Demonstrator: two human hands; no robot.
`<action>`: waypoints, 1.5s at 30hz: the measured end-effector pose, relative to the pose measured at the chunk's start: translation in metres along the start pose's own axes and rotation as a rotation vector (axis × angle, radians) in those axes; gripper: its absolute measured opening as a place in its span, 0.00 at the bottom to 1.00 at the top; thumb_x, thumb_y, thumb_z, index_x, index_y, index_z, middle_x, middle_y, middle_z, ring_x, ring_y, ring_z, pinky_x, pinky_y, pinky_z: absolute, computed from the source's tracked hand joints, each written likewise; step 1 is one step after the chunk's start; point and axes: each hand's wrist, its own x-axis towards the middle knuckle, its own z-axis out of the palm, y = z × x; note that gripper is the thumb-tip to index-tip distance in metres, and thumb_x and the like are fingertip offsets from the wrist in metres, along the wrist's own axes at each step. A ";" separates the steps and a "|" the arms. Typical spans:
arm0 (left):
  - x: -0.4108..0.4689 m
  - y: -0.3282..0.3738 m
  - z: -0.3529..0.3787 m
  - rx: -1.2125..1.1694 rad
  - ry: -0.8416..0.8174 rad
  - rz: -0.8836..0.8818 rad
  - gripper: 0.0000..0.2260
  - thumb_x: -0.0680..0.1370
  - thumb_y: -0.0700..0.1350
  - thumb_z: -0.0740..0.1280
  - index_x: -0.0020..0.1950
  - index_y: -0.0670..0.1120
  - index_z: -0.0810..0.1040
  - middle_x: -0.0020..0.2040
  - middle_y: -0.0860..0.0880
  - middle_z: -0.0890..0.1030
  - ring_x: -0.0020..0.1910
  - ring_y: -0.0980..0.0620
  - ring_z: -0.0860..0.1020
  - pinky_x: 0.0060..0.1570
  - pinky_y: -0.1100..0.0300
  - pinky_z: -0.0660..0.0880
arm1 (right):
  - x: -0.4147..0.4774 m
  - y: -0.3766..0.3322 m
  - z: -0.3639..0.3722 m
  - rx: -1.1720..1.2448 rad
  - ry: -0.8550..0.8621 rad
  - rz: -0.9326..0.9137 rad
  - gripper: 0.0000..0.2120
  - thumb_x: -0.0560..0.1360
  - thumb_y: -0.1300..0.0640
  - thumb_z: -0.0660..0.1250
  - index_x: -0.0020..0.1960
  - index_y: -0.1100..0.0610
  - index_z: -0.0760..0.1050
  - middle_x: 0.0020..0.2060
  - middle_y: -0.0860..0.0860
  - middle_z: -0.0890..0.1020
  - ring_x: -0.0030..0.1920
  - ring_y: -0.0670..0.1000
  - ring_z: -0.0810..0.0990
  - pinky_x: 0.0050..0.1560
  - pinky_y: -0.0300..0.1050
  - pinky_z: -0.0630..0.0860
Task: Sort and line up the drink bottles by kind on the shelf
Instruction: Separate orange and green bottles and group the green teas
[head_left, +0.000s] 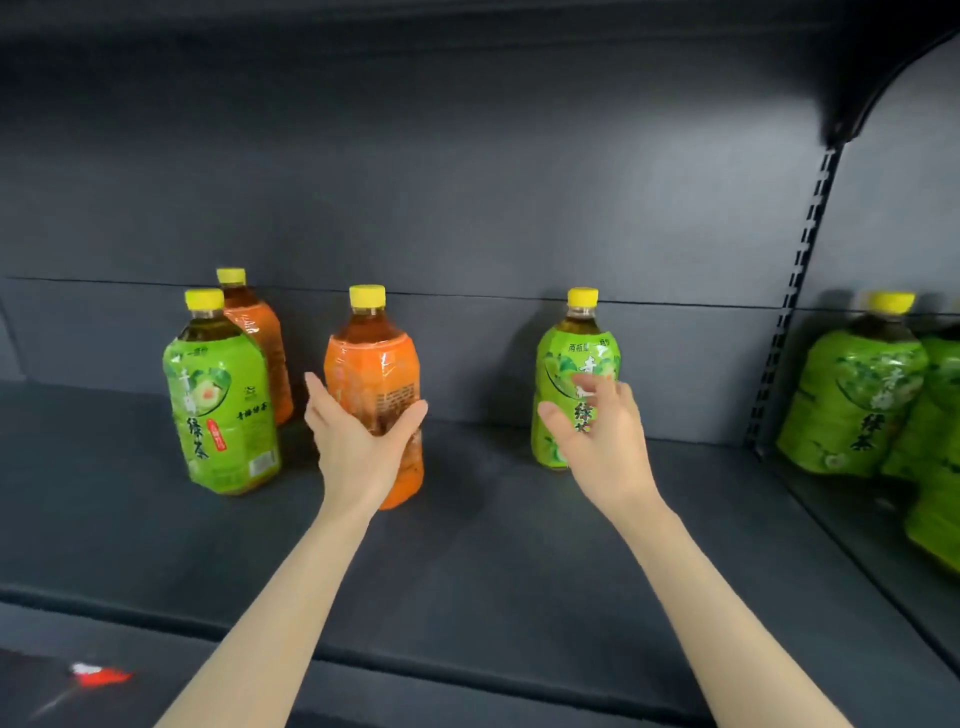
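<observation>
At frame centre my left hand (358, 431) wraps the orange bottle (374, 358) at its waist. It looks full, so probably heavy, with slick film. My right hand (597, 431) is spread and empty by the green bottle (566, 353).

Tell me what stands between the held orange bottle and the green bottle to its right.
Only bare shelf lies between orange bottle and green bottle, per the head view.

The left hand (358, 441) and the right hand (600, 441) are bare, slim-fingered. Back from the fingers, wrists and forearms are uncovered too.
</observation>
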 end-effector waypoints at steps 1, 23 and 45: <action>0.007 -0.003 0.003 -0.001 -0.027 0.003 0.52 0.68 0.56 0.75 0.77 0.47 0.41 0.76 0.44 0.53 0.74 0.42 0.56 0.69 0.43 0.59 | 0.005 0.000 0.006 -0.035 0.037 0.009 0.26 0.76 0.49 0.68 0.69 0.57 0.66 0.66 0.53 0.67 0.65 0.55 0.65 0.65 0.47 0.65; 0.047 -0.030 0.023 -0.134 -0.319 0.120 0.46 0.70 0.63 0.67 0.77 0.51 0.42 0.74 0.47 0.57 0.72 0.44 0.62 0.65 0.44 0.65 | 0.017 -0.001 0.048 -0.065 0.139 0.181 0.46 0.69 0.37 0.71 0.77 0.51 0.50 0.69 0.51 0.67 0.67 0.57 0.70 0.65 0.56 0.68; 0.104 -0.081 -0.112 0.012 0.072 -0.110 0.52 0.64 0.58 0.77 0.76 0.42 0.49 0.74 0.42 0.60 0.73 0.41 0.60 0.69 0.41 0.59 | -0.058 -0.084 0.124 0.244 0.162 0.251 0.37 0.63 0.44 0.78 0.62 0.53 0.62 0.48 0.44 0.77 0.51 0.48 0.78 0.47 0.41 0.74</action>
